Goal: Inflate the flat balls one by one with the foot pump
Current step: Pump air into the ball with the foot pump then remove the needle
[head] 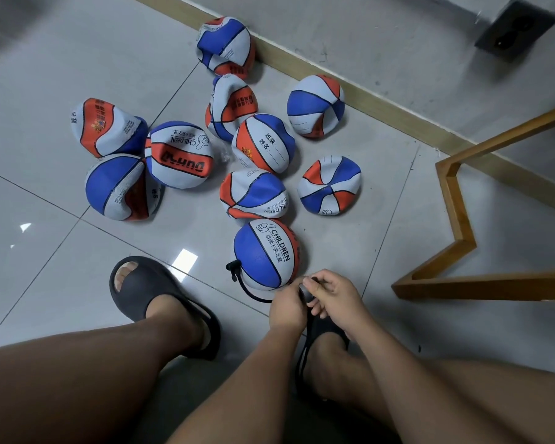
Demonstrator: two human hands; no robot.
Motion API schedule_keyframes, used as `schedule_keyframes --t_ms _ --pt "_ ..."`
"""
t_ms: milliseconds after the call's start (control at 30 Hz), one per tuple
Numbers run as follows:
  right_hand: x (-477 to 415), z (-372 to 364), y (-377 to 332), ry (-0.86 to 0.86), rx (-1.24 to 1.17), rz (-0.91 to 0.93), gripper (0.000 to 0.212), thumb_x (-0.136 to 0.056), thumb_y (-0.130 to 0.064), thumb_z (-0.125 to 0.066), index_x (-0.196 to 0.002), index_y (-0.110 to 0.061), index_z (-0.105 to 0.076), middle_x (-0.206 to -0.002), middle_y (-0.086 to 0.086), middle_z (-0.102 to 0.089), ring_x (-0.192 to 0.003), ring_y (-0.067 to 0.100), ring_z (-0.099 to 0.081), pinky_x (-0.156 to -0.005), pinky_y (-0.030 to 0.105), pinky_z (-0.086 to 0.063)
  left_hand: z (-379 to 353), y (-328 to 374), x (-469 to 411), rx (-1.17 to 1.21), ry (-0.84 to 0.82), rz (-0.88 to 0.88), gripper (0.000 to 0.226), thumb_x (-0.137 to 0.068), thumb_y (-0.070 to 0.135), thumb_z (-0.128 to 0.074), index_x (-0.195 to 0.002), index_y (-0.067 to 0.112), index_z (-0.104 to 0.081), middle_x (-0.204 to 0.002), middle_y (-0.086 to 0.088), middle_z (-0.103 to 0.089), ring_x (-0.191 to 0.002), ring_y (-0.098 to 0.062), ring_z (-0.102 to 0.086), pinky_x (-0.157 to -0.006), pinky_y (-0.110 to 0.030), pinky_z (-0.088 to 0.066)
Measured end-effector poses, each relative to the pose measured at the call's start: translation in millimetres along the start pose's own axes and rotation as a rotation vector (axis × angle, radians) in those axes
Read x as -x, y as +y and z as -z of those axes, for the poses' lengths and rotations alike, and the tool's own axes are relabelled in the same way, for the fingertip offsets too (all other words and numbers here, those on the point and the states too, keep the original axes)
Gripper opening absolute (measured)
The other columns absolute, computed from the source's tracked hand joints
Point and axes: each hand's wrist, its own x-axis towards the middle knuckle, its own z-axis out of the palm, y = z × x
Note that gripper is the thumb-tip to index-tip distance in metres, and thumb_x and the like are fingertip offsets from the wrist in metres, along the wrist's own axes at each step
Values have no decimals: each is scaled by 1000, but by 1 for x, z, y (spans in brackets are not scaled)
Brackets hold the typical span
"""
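Beside the ball (265,254), left hand (287,307) and right hand (334,296) grip a dark pump part (304,291).

A home room: tiled floor (61,75), skirting board (366,91), wall socket (515,28).

glossy pale grey tile floor (45,75) w/ thin dark grout lines, bright glare patch (185,261) near centre. grey wall (398,36), tan baseboard (382,104), dark socket (516,28) top rt. angular wooden furniture frame (458,219) at rt.

Foot pump (305,293) mostly out of sight
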Motion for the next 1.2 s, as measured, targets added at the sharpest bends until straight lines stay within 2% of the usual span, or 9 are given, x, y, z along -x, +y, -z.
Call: schedule_keyframes --t_ms 167,267,333,433,600,867,1033,1133,1200 --pt "6 -5 -29 53 -54 75 24 -100 -32 -77 -86 -13 -72 -71 22 -70 -56 24 -60 -55 29 -46 1 0 -6 41 9 59 20 -101 38 -50 -89 29 -63 -85 9 -71 -83 -13 -68 -85 -39 -61" --pt "12 -3 -63 45 -59 175 27 -99 -30 -78 -82 -10 -71 -67 16 -68 -52 19 -56 -48 24 -41 4 3 -9 45 12 53 14 -103 11 -55 -102 19 -67 -86 9 -65 -76 -2 -64 -70 -12 -51" --pt "15 -2 -74 3 -35 203 26 -100 -30 -77 -86 -8 -73 -68 15 -69 -51 17 -56 -48 24 -41 3 2 -9 27 32 44 16 -102 8 -56 -107 18 -68 -91 2 -68 -82 -13 -67 -71 -18 -49" --pt "17 -3 -66 -11 -28 189 24 -103 -29 -74 -89 -9 -73 -67 12 -65 -52 14 -52 -50 26 -42 1 -1 -9 13 12 61 17 -99 15 -57 -91 31 -59 -90 5 -69 -88 -21 -67 -79 -35 -56" --pt "8 -6 -35 -10 13 101 22 -104 -33 -72 -91 -15 -72 -67 1 -62 -57 13 -53 -56 30 -44 1 -1 -7 109 41 91 21 -100 22 -58 -81 31 -59 -82 11 -67 -78 -6 -61 -73 -29 -51" --pt "-3 -4 2 56 97 52 23 -102 -35 -73 -90 -17 -72 -70 21 -66 -54 16 -61 -54 31 -48 -10 -13 -12 30 6 50 22 -101 38 -49 -82 40 -59 -87 8 -71 -82 -9 -66 -70 -31 -52" --pt "7 -13 -25 133 -10 104 29 -102 -34 -74 -82 -13 -69 -63 0 -67 -57 13 -63 -55 24 -47 -3 -5 -11 18 3 58 17 -100 26 -53 -86 33 -59 -86 10 -69 -82 -13 -65 -75 -33 -54" --pt "13 -13 -57 125 -43 203 30 -101 -36 -76 -81 -13 -71 -66 5 -70 -58 16 -63 -58 30 -52 -3 -4 -17 9 56 94 13 -105 20 -57 -106 19 -70 -98 -3 -72 -89 -23 -68 -75 -30 -48" --pt "17 -9 -65 94 -67 213 31 -102 -34 -74 -84 -9 -72 -65 3 -68 -56 15 -59 -55 27 -50 -2 -3 -15 52 60 92 14 -105 18 -57 -103 18 -70 -96 -1 -73 -81 -14 -66 -69 -23 -47"
